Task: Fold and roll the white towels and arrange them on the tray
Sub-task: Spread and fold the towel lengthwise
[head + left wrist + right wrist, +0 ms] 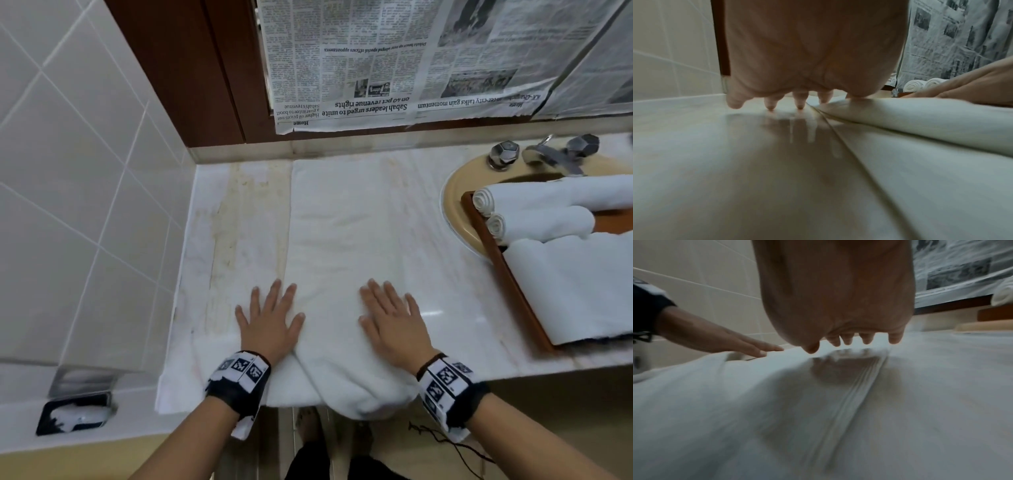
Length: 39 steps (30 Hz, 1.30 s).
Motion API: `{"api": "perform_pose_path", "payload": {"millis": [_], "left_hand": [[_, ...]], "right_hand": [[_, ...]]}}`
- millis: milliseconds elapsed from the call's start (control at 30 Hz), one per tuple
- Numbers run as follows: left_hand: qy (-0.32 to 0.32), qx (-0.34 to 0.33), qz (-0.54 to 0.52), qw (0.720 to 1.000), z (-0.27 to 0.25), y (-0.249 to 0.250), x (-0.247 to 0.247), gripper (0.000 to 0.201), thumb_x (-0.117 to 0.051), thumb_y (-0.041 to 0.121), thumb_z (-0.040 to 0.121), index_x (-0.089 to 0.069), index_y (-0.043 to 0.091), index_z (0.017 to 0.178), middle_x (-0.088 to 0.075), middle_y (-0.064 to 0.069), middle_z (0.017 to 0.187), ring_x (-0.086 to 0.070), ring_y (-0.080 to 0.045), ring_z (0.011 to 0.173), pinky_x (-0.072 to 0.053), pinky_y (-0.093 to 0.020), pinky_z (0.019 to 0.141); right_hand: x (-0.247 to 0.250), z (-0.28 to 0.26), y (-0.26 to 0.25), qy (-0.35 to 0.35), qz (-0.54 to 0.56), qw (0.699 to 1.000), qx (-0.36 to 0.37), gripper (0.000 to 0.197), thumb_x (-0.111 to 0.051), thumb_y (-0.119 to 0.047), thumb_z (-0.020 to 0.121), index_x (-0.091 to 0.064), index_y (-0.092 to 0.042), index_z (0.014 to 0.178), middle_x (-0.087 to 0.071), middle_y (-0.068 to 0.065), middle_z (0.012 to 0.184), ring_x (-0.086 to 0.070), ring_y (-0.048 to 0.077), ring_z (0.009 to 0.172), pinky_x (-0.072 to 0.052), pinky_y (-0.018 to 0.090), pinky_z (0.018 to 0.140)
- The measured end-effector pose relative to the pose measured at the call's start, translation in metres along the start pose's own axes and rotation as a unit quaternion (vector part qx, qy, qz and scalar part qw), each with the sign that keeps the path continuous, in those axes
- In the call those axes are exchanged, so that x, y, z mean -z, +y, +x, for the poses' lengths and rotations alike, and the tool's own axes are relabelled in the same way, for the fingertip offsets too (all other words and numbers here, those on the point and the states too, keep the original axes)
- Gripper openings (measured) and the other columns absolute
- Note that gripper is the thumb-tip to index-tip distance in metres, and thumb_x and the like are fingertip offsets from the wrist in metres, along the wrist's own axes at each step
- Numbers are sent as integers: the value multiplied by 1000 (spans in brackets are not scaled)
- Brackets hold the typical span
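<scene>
Left hand (269,320) and right hand (390,322) both spread flat, palms pressing towel (342,222) on countertop (212,274), likely smoothing folds before rolling. Near end overhangs edge. Rolled towels (537,209) already on tray (513,287), far right.

White towels and a wooden tray

A long white towel (342,240) lies flat on the worktop (455,294), folded lengthwise, its near end drooping over the front edge. To its right a brown wooden tray (513,284) holds 2 rolled towels (537,212) side by side at its far end, spiral ends facing left, and a folded towel (575,291) nearer.
</scene>
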State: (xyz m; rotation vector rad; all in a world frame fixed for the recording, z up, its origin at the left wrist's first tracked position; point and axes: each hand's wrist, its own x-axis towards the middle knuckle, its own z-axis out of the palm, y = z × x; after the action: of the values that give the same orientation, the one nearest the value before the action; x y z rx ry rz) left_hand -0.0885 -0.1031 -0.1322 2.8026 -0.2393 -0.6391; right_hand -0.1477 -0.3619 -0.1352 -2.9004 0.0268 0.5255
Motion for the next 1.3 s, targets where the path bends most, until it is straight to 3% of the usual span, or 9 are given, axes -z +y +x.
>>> {"api": "perform_pose_path", "payload": {"millis": [233, 333, 400, 467, 567, 767, 1000, 1167, 1300], "left_hand": [[17, 30, -16, 999, -22, 27, -20, 64, -25, 61, 99, 2, 45, 155, 8, 15, 165, 18, -32, 151, 8, -63, 117], [21, 43, -25, 999, -18, 38, -22, 65, -29, 59, 100, -2, 42, 157, 4, 13, 166, 14, -34, 151, 6, -63, 117], [40, 44, -44, 997, -24, 42, -24, 64, -36, 54, 100, -13, 37, 157, -5, 8, 167, 3, -30, 153, -1, -61, 118], [81, 39, -80, 993, -39, 45, -26, 60, -42, 49, 97, -29, 32, 153, -22, 2, 163, -18, -29, 148, -17, -54, 117], [137, 39, -146, 979, -62, 49, -34, 53, -52, 41, 94, -44, 27, 145, -43, -2, 144, -45, -28, 126, -40, -43, 104], [97, 21, -228, 969, -77, 51, -42, 40, -54, 34, 97, -52, 31, 137, -54, -3, 112, -57, -20, 104, -45, -31, 93], [89, 23, -339, 936, -85, 34, -31, 42, -61, 35, 96, -52, 26, 136, -63, 7, 97, -61, -6, 87, -41, -13, 77], [71, 17, -362, 929, -91, 24, -27, 53, -73, 23, 86, -51, 25, 135, -64, 9, 96, -62, -2, 83, -49, -18, 79], [95, 9, -323, 941, -92, 14, -29, 56, -67, 7, 83, -51, 19, 135, -63, 6, 92, -62, -11, 76, -46, -18, 77]], "right_hand": [[-7, 15, 29, 38, 15, 998, 42, 76, 11, -59, 91, 8, -24, 158, 17, -8, 164, 15, 10, 151, 10, 35, 121], [3, 24, 35, 44, 28, 998, 40, 63, -8, -49, 104, -4, -20, 160, 4, -6, 167, 5, 11, 153, 4, 36, 122], [8, 15, 32, 71, 72, 993, 61, 59, -28, -44, 106, -24, -15, 157, -16, 2, 165, -14, 19, 152, -10, 40, 122], [9, -13, 26, 99, 111, 984, 97, 63, -37, -55, 98, -44, -16, 146, -41, 5, 152, -41, 26, 137, -33, 43, 111], [-5, -59, 18, 56, 85, 985, 140, 61, -42, -65, 91, -54, -23, 134, -52, 0, 128, -50, 21, 114, -43, 39, 94], [-17, -90, -8, 51, 68, 993, 86, 24, -47, -39, 100, -56, -21, 113, -56, -3, 110, -55, 19, 100, -43, 34, 86], [-6, -127, -81, 1, 114, 987, 114, 23, -45, -36, 102, -44, -19, 119, -64, 5, 98, -61, 26, 87, -39, 34, 65], [-42, -132, -119, -81, 167, 976, 113, 32, -54, -27, 97, -46, -11, 124, -65, 13, 103, -62, 33, 93, -43, 36, 68], [-52, -135, -118, -147, 269, 944, 121, 30, -59, -28, 95, -62, -12, 120, -70, 5, 102, -65, 20, 91, -54, 36, 84]]}}
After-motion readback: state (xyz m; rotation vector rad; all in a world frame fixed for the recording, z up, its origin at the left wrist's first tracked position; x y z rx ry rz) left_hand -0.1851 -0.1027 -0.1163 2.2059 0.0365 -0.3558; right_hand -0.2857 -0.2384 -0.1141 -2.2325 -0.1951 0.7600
